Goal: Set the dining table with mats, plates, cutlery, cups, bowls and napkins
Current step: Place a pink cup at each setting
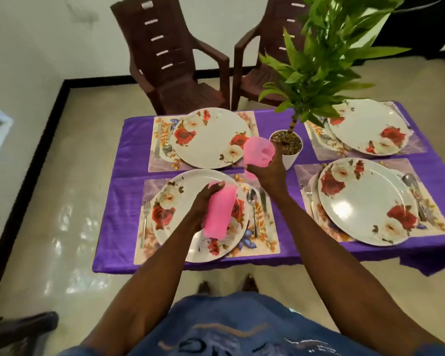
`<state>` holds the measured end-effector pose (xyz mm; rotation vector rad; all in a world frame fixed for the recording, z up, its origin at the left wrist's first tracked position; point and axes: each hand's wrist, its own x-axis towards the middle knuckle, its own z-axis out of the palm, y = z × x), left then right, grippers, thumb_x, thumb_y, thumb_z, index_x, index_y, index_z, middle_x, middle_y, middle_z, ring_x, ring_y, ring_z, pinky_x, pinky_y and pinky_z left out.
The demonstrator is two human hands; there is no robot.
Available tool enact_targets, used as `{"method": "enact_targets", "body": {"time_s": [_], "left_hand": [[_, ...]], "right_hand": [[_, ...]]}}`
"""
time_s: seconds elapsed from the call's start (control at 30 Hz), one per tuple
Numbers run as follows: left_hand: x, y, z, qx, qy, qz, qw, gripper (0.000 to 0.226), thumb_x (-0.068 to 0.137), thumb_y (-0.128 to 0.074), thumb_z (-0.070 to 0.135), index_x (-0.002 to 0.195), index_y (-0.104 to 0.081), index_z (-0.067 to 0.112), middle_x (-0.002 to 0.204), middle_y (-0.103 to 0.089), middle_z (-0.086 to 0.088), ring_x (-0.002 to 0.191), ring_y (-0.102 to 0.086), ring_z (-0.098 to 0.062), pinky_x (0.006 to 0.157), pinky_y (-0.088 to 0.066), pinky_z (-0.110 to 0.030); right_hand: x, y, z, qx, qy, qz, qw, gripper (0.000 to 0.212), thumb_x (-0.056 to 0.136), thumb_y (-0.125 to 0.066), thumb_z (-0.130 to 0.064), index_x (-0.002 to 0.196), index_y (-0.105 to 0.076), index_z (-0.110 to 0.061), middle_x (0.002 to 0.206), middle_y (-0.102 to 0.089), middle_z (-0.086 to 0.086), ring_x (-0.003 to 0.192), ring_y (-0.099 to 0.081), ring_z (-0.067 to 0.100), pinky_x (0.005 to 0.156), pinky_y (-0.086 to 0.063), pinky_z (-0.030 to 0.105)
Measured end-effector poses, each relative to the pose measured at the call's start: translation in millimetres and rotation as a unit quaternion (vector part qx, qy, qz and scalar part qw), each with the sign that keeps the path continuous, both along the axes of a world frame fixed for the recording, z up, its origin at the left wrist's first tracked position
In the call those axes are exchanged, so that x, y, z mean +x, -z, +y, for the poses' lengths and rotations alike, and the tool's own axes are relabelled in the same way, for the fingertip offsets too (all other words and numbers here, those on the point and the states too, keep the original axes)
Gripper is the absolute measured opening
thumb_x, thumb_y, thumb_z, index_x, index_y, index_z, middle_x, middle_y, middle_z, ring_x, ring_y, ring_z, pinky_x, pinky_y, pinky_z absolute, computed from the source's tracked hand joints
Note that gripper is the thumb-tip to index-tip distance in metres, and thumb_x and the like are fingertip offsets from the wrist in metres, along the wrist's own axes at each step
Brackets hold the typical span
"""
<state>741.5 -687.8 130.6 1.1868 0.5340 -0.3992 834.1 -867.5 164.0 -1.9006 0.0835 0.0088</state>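
Observation:
My left hand [203,201] grips a stack of pink cups [220,210] above the near left plate [188,242]. A single pink cup [258,150] is held by my right hand [270,170], tilted with its mouth toward me, above the table's middle beside the plant pot. Several flowered plates lie on floral mats [265,242] over a purple tablecloth [118,214]: far left plate [211,147], far right plate [368,124], near right plate [362,204]. A fork [145,214] lies left of the near left plate; a spoon [252,204] and knife [263,199] lie to its right.
A white pot [293,156] with a tall green plant [326,62] stands mid-table, right next to my right hand. Two brown plastic chairs [170,60] stand behind the table. A glossy tiled floor surrounds the table; a dark object [21,330] sits at lower left.

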Motion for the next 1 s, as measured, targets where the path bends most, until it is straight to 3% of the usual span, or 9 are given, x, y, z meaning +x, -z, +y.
{"method": "enact_targets", "body": {"time_s": [0.13, 0.23, 0.47, 0.7, 1.0], "left_hand": [[-5, 9, -2, 0.032, -0.018, 0.014, 0.999, 0.064, 0.07, -0.074, 0.064, 0.118, -0.067, 0.023, 0.117, -0.068, -0.012, 0.113, -0.062, -0.034, 0.103, -0.044, -0.057], [-4, 20, -2, 0.05, -0.021, 0.019, 0.998, 0.064, 0.066, -0.074, 0.068, 0.115, -0.067, 0.027, 0.117, -0.068, -0.011, 0.113, -0.062, -0.035, 0.101, -0.045, -0.059], [3, 21, -6, 0.084, -0.005, 0.021, 0.996, 0.07, 0.062, -0.072, 0.073, 0.116, -0.066, 0.029, 0.115, -0.069, -0.008, 0.11, -0.063, -0.032, 0.099, -0.046, -0.057], [4, 18, -5, 0.095, 0.02, -0.005, 0.995, 0.062, 0.069, -0.07, 0.068, 0.114, -0.065, 0.026, 0.108, -0.07, -0.008, 0.105, -0.065, -0.031, 0.095, -0.051, -0.052], [3, 16, -2, 0.093, 0.029, -0.009, 0.995, 0.058, 0.075, -0.067, 0.061, 0.118, -0.062, 0.022, 0.107, -0.07, -0.011, 0.102, -0.066, -0.03, 0.081, -0.056, -0.042]], "right_hand": [[8, 23, 2, -0.011, -0.012, 0.019, 1.0, 0.084, 0.07, -0.086, -0.017, 0.137, -0.035, -0.012, 0.13, -0.053, 0.01, 0.113, -0.052, 0.021, 0.077, -0.037, 0.019], [16, 38, 4, -0.033, -0.01, 0.034, 0.999, 0.082, 0.069, -0.086, -0.018, 0.132, -0.035, -0.008, 0.127, -0.052, 0.014, 0.114, -0.054, 0.032, 0.08, -0.041, 0.026], [25, 56, 13, -0.06, -0.041, 0.045, 0.996, 0.088, 0.068, -0.086, -0.019, 0.137, -0.033, -0.008, 0.129, -0.053, 0.015, 0.116, -0.053, 0.033, 0.086, -0.047, 0.036], [24, 64, 13, -0.081, -0.084, 0.038, 0.992, 0.087, 0.071, -0.085, -0.021, 0.139, -0.032, -0.011, 0.129, -0.055, 0.015, 0.115, -0.055, 0.033, 0.08, -0.043, 0.029], [21, 69, 12, -0.082, -0.067, 0.059, 0.993, 0.102, 0.065, -0.09, -0.029, 0.142, -0.026, -0.013, 0.133, -0.05, 0.01, 0.12, -0.051, 0.029, 0.084, -0.046, 0.034]]}}
